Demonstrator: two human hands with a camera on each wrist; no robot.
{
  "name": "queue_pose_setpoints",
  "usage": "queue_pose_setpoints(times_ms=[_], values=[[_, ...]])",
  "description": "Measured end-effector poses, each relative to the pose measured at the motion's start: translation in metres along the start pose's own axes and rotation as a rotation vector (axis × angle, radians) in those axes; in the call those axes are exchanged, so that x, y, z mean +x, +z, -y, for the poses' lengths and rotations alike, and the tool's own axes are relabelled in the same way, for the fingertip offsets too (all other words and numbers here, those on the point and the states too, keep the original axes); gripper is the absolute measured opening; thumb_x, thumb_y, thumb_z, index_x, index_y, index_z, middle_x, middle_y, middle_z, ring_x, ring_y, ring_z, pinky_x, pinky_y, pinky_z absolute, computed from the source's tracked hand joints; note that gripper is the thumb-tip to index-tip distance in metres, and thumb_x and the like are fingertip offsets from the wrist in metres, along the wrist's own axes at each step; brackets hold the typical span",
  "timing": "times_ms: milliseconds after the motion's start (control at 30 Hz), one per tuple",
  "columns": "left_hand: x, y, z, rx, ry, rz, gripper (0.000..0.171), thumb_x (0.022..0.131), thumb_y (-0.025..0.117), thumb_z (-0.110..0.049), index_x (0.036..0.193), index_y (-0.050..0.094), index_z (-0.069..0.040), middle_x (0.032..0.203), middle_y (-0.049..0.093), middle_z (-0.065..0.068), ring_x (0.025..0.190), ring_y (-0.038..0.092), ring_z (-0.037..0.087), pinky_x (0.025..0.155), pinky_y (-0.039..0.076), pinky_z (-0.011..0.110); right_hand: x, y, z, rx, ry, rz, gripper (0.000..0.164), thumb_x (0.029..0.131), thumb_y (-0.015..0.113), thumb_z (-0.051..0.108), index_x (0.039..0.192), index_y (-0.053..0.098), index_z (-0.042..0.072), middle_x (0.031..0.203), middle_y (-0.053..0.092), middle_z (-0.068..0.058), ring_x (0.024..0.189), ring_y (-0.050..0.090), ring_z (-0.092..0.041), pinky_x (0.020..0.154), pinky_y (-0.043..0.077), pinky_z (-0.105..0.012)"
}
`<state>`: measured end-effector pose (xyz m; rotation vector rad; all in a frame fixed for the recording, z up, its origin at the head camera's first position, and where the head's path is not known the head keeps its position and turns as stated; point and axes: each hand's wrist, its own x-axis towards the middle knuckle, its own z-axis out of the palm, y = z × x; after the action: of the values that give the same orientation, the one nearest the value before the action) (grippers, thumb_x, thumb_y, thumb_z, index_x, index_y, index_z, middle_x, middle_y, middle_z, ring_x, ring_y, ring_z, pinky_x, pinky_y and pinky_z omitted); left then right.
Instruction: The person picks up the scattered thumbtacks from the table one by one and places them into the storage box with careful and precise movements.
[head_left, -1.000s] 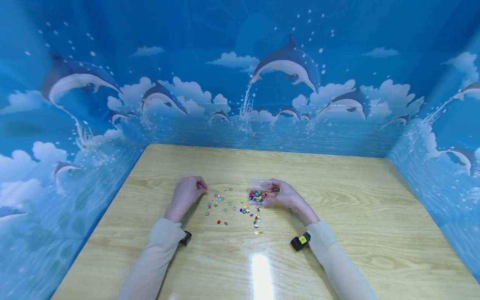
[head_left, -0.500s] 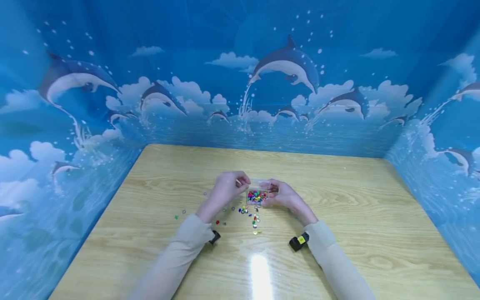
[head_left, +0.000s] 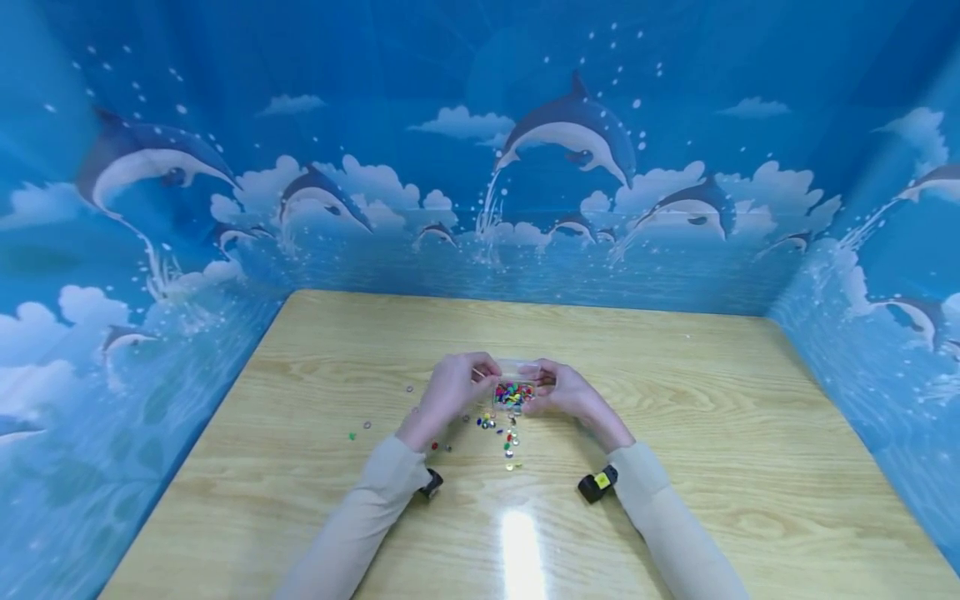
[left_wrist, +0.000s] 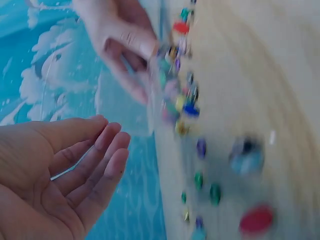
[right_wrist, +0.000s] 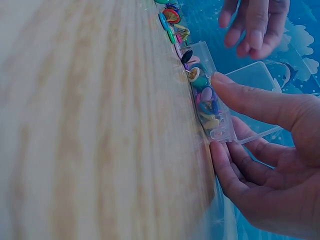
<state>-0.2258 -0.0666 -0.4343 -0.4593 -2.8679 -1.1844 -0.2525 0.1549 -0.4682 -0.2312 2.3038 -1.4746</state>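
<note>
A small clear plastic box [right_wrist: 227, 131] with its lid raised stands on the table, full of colourful thumbtacks [head_left: 513, 394]. My right hand [head_left: 566, 392] holds the box from its right side, thumb on the near side and fingers on the other. My left hand [head_left: 450, 385] is at the box's left, its fingertips close to the raised lid. In the left wrist view the fingers of the left hand [left_wrist: 75, 170] are fairly straight, with the thumb near the index fingertip; I see no tack between them. Loose thumbtacks, one of them red [left_wrist: 257, 220], lie before the box.
A wooden table [head_left: 712, 417] bears everything. More loose tacks, among them a green one [head_left: 352, 436], lie to the left of the left forearm. Some are hidden under the left hand and wrist. A dolphin-printed blue backdrop [head_left: 420, 192] surrounds the table's back and sides.
My left hand has moved right from the scattered tacks at the left to the box, and its fingertips have loosened. My right hand keeps holding the box in place.
</note>
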Motion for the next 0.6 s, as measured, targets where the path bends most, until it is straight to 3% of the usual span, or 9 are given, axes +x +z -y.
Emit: queue_pose_setpoints(times_ms=[367,600], values=[[-0.016,-0.046,0.044,0.122,-0.109,-0.117,0.006,0.096,0.07,-0.015,0.098,0.074,-0.011,0.095,0.074,0.003,0.088,0.07,0.021,0.081,0.059,0.037,-0.002,0.0,0.003,0.005,0.018,-0.011,0.071,0.073,0.086,0.0,0.137,0.058,0.007,0.115,0.058,-0.012,0.096,0.054,-0.022,0.084,0.053,-0.029],[-0.03,-0.064,0.07,0.143,-0.155,-0.117,0.008,0.089,0.075,-0.006,0.097,0.074,-0.003,0.091,0.073,0.01,0.084,0.068,0.024,0.081,0.059,0.04,-0.002,0.001,0.002,-0.001,0.014,-0.011,0.072,0.072,0.087,0.001,0.137,0.059,0.008,0.119,0.059,-0.012,0.099,0.055,-0.023,0.085,0.054,-0.029]])
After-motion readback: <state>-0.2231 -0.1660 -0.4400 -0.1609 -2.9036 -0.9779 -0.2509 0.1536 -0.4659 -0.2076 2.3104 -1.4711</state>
